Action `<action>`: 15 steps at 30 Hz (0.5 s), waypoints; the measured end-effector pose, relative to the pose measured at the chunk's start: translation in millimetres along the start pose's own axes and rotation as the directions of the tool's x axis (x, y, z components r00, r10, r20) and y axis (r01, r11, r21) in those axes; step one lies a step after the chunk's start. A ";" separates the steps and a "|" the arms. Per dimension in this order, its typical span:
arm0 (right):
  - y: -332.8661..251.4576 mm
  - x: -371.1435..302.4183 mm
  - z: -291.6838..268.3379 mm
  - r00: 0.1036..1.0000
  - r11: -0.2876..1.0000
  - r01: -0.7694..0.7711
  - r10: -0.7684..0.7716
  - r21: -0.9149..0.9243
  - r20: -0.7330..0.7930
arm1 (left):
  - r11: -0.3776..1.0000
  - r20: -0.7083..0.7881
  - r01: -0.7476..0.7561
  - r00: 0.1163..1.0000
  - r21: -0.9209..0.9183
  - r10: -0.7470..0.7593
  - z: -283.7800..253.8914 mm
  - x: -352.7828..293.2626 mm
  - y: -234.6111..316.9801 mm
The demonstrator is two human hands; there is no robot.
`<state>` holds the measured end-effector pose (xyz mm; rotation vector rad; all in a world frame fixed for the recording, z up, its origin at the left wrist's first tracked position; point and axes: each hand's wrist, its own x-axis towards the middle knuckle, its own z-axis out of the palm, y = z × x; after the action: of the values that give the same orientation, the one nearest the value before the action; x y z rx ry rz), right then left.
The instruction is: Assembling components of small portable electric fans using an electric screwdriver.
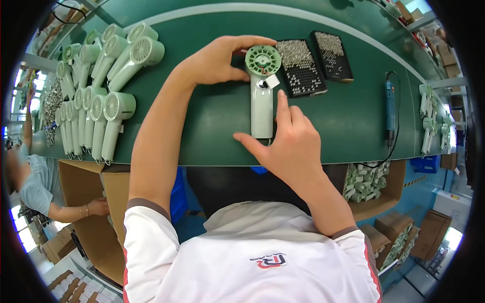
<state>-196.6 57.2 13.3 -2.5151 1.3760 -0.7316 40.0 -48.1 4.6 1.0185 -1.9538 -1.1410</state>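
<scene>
A pale green handheld fan (261, 113) lies in front of me on the green table, its round head away from me. The inside of the head shows a darker green wheel with reddish wire at its centre. A small white tag sticks out near the neck. My left hand (214, 58) curves around the head, thumb on its left side and fingers over its top. My right hand (295, 134) is beside the handle with thumb and forefinger spread; I see nothing in it. Its forefinger points toward the neck.
Two black trays (309, 90) (344, 76) of small metal screws lie beyond my right hand. Many similar fans (118, 106) stand and lie at left. A blue electric screwdriver (390, 108) with a cord is at right. Cardboard boxes (116, 197) and another person's arm (76, 212) are below left.
</scene>
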 end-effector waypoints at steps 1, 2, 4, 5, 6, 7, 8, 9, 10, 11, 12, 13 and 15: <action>-1.8 0.2 5.6 1.000 0.999 -0.026 0.027 -0.039 0.015 | 1.000 0.016 0.007 1.000 -0.020 -0.006 1.4 1.2 -2.2; 0.5 -0.1 8.5 0.998 0.998 -0.061 0.062 -0.030 0.028 | 0.999 0.001 -0.028 1.000 -0.025 0.028 3.2 2.3 -5.1; -0.9 -2.7 4.8 0.993 0.996 -0.086 0.087 -0.010 0.074 | 0.993 0.007 -0.100 0.995 -0.056 0.101 1.8 -4.0 -17.5; -2.8 -2.6 1.4 0.993 0.997 -0.072 0.073 -0.020 0.089 | 0.988 -0.001 -0.149 0.989 -0.030 0.149 2.2 -7.4 -26.5; -5.4 -4.2 -5.5 0.986 0.994 -0.108 0.110 -0.017 0.125 | 0.979 0.009 -0.186 0.982 -0.089 0.187 6.8 -9.9 -33.8; -2.9 -6.6 -10.5 0.984 0.993 -0.117 0.118 -0.013 0.131 | 0.974 -0.007 -0.219 0.976 -0.051 0.219 5.7 -9.4 -7.0; -4.0 -6.5 -15.9 0.977 0.992 -0.125 0.126 -0.017 0.172 | 0.985 0.039 -0.172 0.984 0.000 0.172 1.2 -6.7 -3.4; -3.5 -7.0 -21.5 0.967 0.990 -0.138 0.138 -0.018 0.213 | 0.991 0.087 -0.125 0.989 0.053 0.121 2.1 -4.5 -5.9; -2.1 -3.3 -26.5 0.957 0.988 -0.154 0.156 -0.029 0.246 | 0.990 0.066 -0.140 0.988 0.024 0.138 4.0 -5.2 -8.8; 0.2 2.3 -32.0 0.945 0.985 -0.169 0.173 -0.040 0.277 | 0.990 0.071 -0.129 0.990 0.048 0.126 4.6 -5.8 -10.8; 2.7 11.4 -41.5 0.962 0.989 -0.149 0.140 0.023 0.234 | 0.991 0.070 -0.117 0.991 0.062 0.113 5.1 -3.2 -5.1; 11.6 23.9 -46.0 0.982 1.000 -0.022 0.021 0.006 0.187 | 0.992 0.063 -0.092 0.994 0.086 0.087 4.3 -5.2 -4.6; 21.4 52.7 -60.4 0.979 0.989 0.119 -0.103 -0.084 0.176 | 0.987 0.053 -0.138 0.989 0.077 0.134 8.5 2.2 -5.4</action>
<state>-219.0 6.1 74.7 -2.6742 1.2494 -0.4655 33.6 -48.3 -3.5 0.8906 -2.0883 -1.0269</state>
